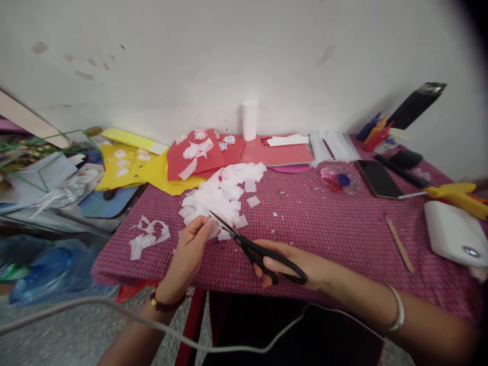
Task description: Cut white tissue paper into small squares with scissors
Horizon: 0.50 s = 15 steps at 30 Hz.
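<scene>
Black-handled scissors (263,250) are in my right hand (280,262), fingers through the handle loops, blades apart and pointing up and left. My left hand (194,241) pinches a small piece of white paper (214,227) between thumb and fingertips, right by the blades. Just beyond my hands, a pile of white paper pieces (213,195) spreads over the checked tablecloth (305,229). A few square pieces (253,202) lie loose at the pile's right side. Curled paper scraps (147,236) rest to the left of my left hand.
Red cards (194,157) and yellow cards (125,170) with flower decorations lie at the back left. A white roll (250,120) stands against the wall. On the right are a phone (378,179), a wooden stick (399,243), a yellow glue gun (457,198) and a white box (455,234). A cable (171,338) crosses in front.
</scene>
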Available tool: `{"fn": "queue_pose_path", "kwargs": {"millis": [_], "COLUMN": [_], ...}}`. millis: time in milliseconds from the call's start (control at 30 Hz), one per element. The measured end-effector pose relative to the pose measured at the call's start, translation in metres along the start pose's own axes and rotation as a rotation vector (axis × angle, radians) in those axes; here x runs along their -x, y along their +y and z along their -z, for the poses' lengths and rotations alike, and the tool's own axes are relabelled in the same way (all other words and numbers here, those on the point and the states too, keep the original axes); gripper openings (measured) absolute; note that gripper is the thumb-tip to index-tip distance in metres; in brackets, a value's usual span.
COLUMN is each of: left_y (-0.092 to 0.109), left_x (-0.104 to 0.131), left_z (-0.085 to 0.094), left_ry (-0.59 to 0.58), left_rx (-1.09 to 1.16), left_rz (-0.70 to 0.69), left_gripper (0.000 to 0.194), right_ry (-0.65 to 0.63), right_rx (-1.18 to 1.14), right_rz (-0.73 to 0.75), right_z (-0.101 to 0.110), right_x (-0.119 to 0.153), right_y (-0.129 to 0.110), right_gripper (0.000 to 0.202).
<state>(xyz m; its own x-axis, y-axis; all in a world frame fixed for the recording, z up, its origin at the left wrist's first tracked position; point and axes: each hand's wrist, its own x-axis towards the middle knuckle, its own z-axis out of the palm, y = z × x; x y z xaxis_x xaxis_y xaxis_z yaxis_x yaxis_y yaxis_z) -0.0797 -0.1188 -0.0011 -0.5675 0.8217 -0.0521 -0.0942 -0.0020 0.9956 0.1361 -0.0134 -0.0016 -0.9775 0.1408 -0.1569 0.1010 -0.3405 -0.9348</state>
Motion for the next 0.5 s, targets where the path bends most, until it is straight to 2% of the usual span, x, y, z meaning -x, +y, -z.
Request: {"fn": "queue_pose_path", "kwargs": {"millis": [100,500], "left_y": [-0.0005,-0.0005], "left_x": [0.0008,-0.0011], "left_z": [0.0000,-0.0018], "left_ry": [-0.014,-0.063], "left_rx": [-0.095,0.000], "left_rz": [-0.022,0.033], "left_gripper": [0.026,0.025], "right_ry": [0.017,0.064], "right_rx": [-0.017,0.007], "right_rz": [-0.013,-0.031], "right_z": [0.0011,0.0006], "right_x": [-0.0004,-0.0017], "right_y": [-0.0009,-0.0013], "right_gripper": [0.052,0.048]}}
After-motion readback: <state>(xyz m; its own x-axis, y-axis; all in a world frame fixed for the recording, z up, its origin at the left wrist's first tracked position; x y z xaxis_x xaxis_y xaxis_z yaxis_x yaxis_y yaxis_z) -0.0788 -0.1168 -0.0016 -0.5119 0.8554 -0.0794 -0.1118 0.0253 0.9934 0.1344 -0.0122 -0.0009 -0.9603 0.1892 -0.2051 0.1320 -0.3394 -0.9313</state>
